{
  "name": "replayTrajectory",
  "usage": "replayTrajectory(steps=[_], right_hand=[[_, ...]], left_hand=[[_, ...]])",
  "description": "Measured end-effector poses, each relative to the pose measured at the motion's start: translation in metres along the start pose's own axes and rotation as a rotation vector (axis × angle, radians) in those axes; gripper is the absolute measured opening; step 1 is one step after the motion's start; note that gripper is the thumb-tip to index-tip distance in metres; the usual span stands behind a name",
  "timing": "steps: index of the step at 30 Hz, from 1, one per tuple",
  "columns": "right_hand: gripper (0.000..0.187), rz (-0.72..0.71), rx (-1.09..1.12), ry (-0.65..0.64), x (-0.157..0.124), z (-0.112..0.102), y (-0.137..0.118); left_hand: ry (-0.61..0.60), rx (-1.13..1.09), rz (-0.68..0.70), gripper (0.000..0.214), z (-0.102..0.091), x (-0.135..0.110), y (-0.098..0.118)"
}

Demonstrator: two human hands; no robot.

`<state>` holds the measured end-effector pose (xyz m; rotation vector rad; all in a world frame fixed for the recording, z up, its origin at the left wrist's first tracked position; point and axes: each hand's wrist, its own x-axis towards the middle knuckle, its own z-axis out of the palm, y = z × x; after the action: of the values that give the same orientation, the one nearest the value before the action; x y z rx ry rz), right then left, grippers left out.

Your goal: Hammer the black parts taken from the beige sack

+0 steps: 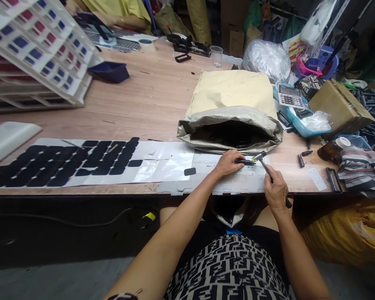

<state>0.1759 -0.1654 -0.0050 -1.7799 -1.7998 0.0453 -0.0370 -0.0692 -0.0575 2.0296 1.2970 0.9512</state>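
My left hand (228, 164) is closed around a slim black part (248, 162), pressing it down on the pale board (203, 188) at the table's front edge. In my right hand (275, 188) is a small hammer (264, 165); its metal head is just above or at the part's far end, and contact cannot be made out. Behind both hands lies a woven sack (231, 113) with its dark mouth facing me. To the left, a white sheet (162, 168) carries rows of black rounded pieces (59, 166), and one black piece (190, 171) lies apart.
White plastic racks (84, 89) stand at the left, beside a dark blue tray (111, 71). On the right are a calculator (290, 98), a cardboard box (340, 106), a brown jar (328, 150) and a striped cloth (359, 168). Another person's yellow sleeve (121, 10) shows across the table.
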Motion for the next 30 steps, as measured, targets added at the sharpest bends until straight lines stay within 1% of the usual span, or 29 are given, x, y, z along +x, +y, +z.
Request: replayTrajectory(steps=[3,7,11,15,18,22,24,26,30], right_hand=[[0.040,-0.009,-0.060,0.044,0.000,0.004,-0.003],[0.040,-0.076,-0.112,0.090,0.000,0.009,-0.003],[0.044,-0.111,-0.177,0.038,0.000,0.014,-0.002],[0.045,-0.100,-0.183,0.050,0.000,0.017,-0.004],[0.047,-0.145,-0.169,0.038,-0.001,0.021,-0.008],[0.048,-0.205,-0.178,-0.016,-0.001,0.027,-0.011],[0.047,-0.203,-0.190,-0.011,0.001,0.027,-0.007],[0.045,-0.177,-0.208,0.029,0.004,0.023,0.000],[0.041,-0.080,-0.259,0.124,0.017,0.016,0.027]], left_hand=[[0.003,-0.027,-0.006,0.020,0.001,0.000,-0.001],[0.004,-0.054,-0.004,0.019,0.000,0.000,-0.001],[0.011,-0.067,0.002,0.020,0.001,0.001,-0.001],[0.007,-0.069,0.004,0.021,0.001,0.001,-0.002],[0.012,-0.064,0.004,0.019,0.001,0.001,-0.003],[0.011,-0.058,0.004,0.017,0.001,0.002,-0.003],[0.013,-0.065,-0.003,0.019,0.001,0.002,-0.002],[0.015,-0.069,-0.007,0.019,0.001,0.002,0.000],[0.024,-0.036,-0.012,0.017,0.000,0.001,0.003]])
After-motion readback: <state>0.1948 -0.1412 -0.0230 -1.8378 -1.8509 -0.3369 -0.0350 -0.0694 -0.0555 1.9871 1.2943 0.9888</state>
